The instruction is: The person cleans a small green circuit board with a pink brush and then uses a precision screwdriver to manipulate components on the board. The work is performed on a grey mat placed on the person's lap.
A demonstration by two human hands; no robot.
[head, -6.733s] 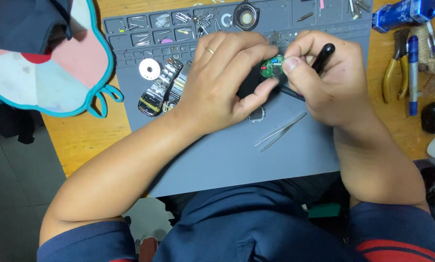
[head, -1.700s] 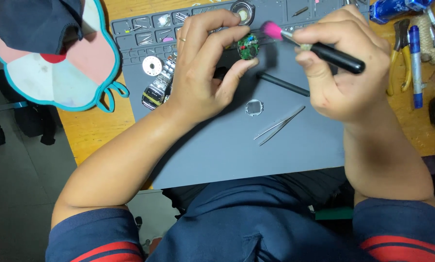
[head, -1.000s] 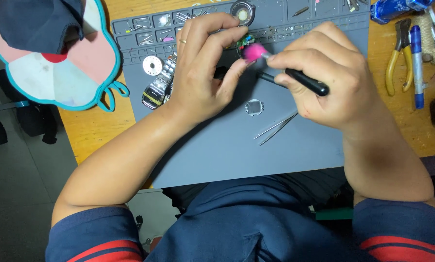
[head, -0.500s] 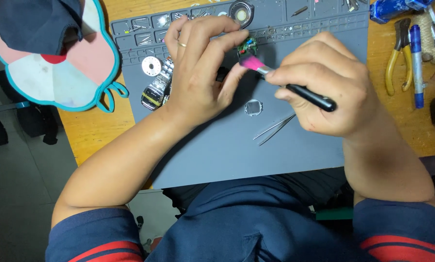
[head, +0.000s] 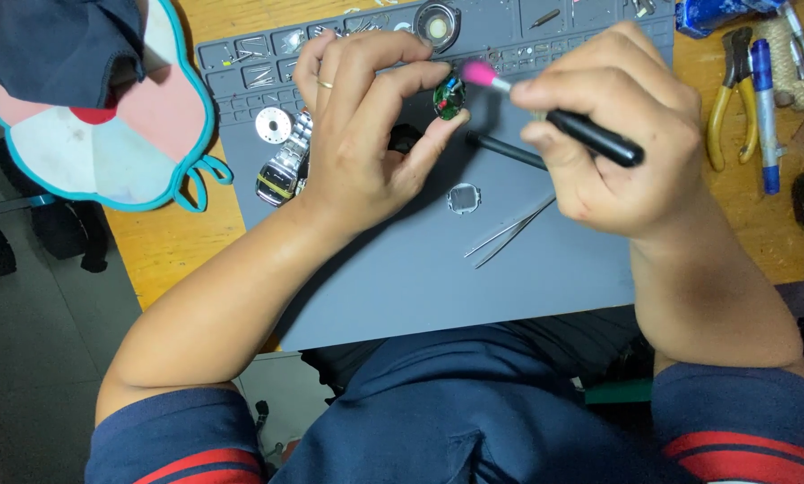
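The left hand (head: 366, 134) is pinched shut on a small green circuit module (head: 448, 97), gripped between thumb and fingertips and raised above the grey work mat (head: 402, 269); a ring sits on one finger. The right hand (head: 622, 134) is closed around the black handle of a small brush (head: 554, 112), whose pink tip lies right against the module's right edge, seemingly touching it, though the blur there makes contact hard to confirm.

Under the two hands, a thin black rod-like tool (head: 505, 151) lies on the mat, partly covered by the right hand. Nearer than it rests a small squarish metal-framed part (head: 463, 198), and just to its right a pair of tweezers (head: 510, 235) points slantwise toward the right hand. Left of the left hand, a metal watch case with its bracelet (head: 284, 170) lies on the mat, with a round silver disc (head: 273, 125) just beyond it. Along the mat's far edge run small compartments holding tiny parts, and a round black loupe-like piece (head: 437, 24) sits there.

On the wooden bench (head: 173, 242), yellow-handled pliers (head: 729, 90) and a blue pen (head: 763, 99) lie to the right of the mat. At far left a teal-edged pink and white pad (head: 106, 152) rests partly under dark cloth.
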